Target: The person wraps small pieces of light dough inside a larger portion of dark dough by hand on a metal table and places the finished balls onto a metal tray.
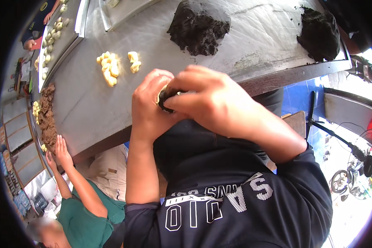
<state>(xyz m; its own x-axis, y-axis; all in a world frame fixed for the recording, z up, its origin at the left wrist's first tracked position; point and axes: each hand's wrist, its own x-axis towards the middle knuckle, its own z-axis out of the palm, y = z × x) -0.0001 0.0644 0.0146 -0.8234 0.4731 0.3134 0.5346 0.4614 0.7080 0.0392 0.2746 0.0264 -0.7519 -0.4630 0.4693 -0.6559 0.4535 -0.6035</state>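
Note:
My left hand [149, 103] is cupped around a small piece of pale dough with dark filling [164, 99], held above the near edge of the metal table [153, 37]. Over the top comes my right hand [213, 97], its thumb and fingers closed on the dark filling at the opening. Pale dough shows only as a thin rim; the rest is hidden by my fingers. Beyond my hands lie a cluster of small pale dough pieces [108, 68] and a smaller pair of dough pieces [134, 62]. A large lump of black paste [198, 28] sits farther back.
Another black lump [318, 35] rests at the table's right end. At the left stand a tray of round dough balls [49, 45] and a strip of brown filling [47, 118]. A co-worker in a green shirt [89, 213] reaches there; another person's hand [30, 44] shows at upper left.

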